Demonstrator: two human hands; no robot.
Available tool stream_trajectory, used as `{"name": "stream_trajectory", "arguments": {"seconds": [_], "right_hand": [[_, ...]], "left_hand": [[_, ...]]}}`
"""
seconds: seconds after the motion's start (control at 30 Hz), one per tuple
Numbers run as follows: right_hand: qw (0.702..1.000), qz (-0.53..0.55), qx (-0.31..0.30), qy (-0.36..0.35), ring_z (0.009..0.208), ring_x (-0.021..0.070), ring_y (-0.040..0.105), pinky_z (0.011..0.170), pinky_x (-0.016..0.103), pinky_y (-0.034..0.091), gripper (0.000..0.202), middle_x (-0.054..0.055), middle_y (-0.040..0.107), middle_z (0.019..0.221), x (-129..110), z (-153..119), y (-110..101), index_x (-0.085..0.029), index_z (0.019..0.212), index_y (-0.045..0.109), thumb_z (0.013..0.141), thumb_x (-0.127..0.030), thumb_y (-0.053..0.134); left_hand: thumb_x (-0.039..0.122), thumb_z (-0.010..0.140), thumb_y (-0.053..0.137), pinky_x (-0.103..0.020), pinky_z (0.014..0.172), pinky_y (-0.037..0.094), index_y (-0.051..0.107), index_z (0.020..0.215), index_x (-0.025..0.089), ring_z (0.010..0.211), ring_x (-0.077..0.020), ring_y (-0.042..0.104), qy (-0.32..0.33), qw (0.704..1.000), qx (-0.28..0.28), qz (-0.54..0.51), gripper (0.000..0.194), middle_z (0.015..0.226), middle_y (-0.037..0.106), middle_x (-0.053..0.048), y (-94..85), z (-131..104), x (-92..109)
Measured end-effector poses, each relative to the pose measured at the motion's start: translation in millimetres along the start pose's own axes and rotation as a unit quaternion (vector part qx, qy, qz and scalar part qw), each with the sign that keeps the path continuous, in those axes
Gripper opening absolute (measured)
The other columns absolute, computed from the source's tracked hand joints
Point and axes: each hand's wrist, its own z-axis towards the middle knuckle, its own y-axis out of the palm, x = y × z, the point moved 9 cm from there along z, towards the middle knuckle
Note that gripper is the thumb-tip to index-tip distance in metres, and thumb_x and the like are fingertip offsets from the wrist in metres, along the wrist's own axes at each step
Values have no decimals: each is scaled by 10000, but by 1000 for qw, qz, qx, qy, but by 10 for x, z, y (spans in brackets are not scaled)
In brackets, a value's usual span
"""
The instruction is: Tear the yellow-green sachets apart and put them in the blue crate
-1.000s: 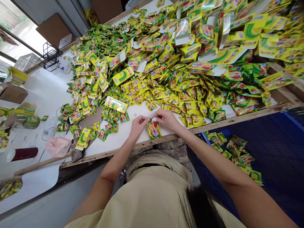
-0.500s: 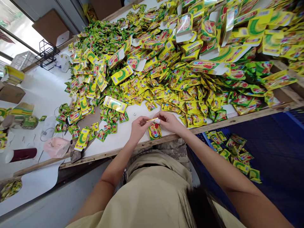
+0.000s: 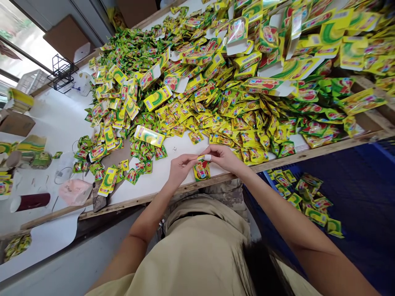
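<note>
Two hands meet at the near edge of the table [image 3: 154,183]. The left hand [image 3: 180,166] and the right hand [image 3: 224,157] have their fingertips pinched together over a small sachet [image 3: 201,170], each grip closed on its top edge; a fingertip of the right hand wears a pale wrap. The sachet is yellow-green with a red picture and lettering too small to read. It stands just above the wooden rim, right in front of the person's beige shirt.

Beyond the hands, a huge heap of sachets [image 3: 234,107] of the same kind covers the table, mixed with flat yellow cartons [image 3: 157,98] showing a green swirl and a barcode patch; no brand can be made out. One carton [image 3: 149,135] lies apart, just left of the hands. Further left sit a pink bag [image 3: 75,191] and a dark red cup [image 3: 30,202] on its side. To the right, below table level, more sachets lie in a blue crate [image 3: 354,197].
</note>
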Motion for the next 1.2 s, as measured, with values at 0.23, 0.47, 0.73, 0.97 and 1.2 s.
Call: {"name": "stream_trajectory", "arguments": {"seconds": [0.23,0.47,0.73,0.97,1.2], "right_hand": [[1000,12,17,-10,804,171,629,779,318,505,322,23,683,867,67,-143,18,-205,921,664,697,-424,743],[1000,-19,14,-17,773,164,625,743,310,509,296,35,691,856,-3,-149,-16,-186,910,677,719,-408,717],[999,-27,24,-2,643,142,588,626,280,488,319,49,694,760,0,-30,-103,-170,777,733,711,-479,685],[997,-78,-8,-12,706,164,616,676,288,482,341,57,709,781,-110,-72,-81,-161,810,732,736,-487,663],[990,-134,-23,-40,668,141,593,594,246,453,252,55,704,793,-192,-82,-18,-150,838,699,776,-384,630]], "left_hand": [[283,740,718,-310,801,536,679,928,178,885,-165,667,25,999,-26,-14,220,1006,715,-69,34,-95,-57],[263,723,734,-286,771,527,651,945,171,829,-141,656,-9,998,-32,-60,255,956,710,-54,58,-72,-118],[272,714,739,-281,746,524,667,932,180,780,-128,642,-23,997,-33,-70,248,907,712,-34,60,-41,-137],[271,733,726,-288,758,523,673,936,181,820,-140,649,-11,997,-36,-61,228,955,715,-44,62,-45,-115],[286,716,740,-315,812,536,682,908,177,870,-158,665,-4,998,-36,-60,228,962,721,-50,56,-51,-121]]}}
